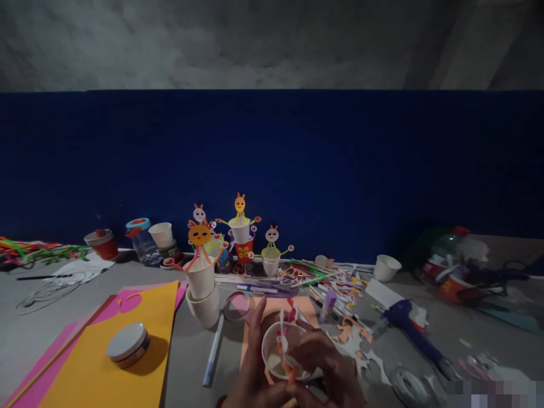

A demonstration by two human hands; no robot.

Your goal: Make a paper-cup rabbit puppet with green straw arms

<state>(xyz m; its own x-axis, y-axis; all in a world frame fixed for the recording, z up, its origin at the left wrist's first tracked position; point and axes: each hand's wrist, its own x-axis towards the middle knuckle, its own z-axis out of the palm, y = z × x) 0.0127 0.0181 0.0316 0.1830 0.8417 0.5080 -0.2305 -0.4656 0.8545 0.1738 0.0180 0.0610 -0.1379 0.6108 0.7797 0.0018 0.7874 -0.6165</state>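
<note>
The left hand (255,368) had its fingers curled around a round white paper cup (272,339) above a flat peach paper sheet (272,306). The right hand (334,365) bent its fingers over the rim, by narrow orange-and-white strips (280,343); their grip was unclear. A blue plastic glue gun (414,328) lay to the right.

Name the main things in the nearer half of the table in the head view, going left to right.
Yellow-orange sheet, stacked white cups, left hand, white paper cup, right hand, blue glue gun.
</note>
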